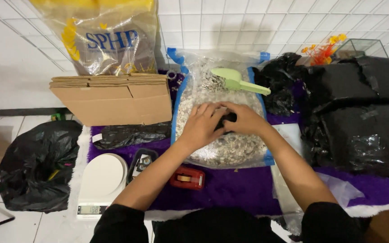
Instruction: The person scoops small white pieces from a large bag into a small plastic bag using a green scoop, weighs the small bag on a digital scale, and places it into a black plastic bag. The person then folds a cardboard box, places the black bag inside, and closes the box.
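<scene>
Two hands meet over a small black object (228, 119), which sits between them just above the middle of a big clear plastic bag (221, 148) of pale, flaky chips. The left hand (202, 124) curls over it from nine o'clock and the right hand (247, 119) closes on it from three o'clock; both sets of fingers are bent around it, though most of it is hidden and its kind cannot be told. It looks small, light and probably soft, easy to pinch with the fingertips.

The bag below is floppy and open at twelve o'clock, with blue edges; its loose fill would shift and spill, so it is likely best held by the rim or supported from beneath. A light green scoop (235, 81) lies on the fill at twelve o'clock.

At six o'clock a red tape dispenser (187, 177) rests on the purple cloth (244, 189). At eight o'clock stands a white scale (101, 182); at ten o'clock, folded cardboard (113, 101). Black plastic-wrapped bundles (361, 121) fill three o'clock.
</scene>
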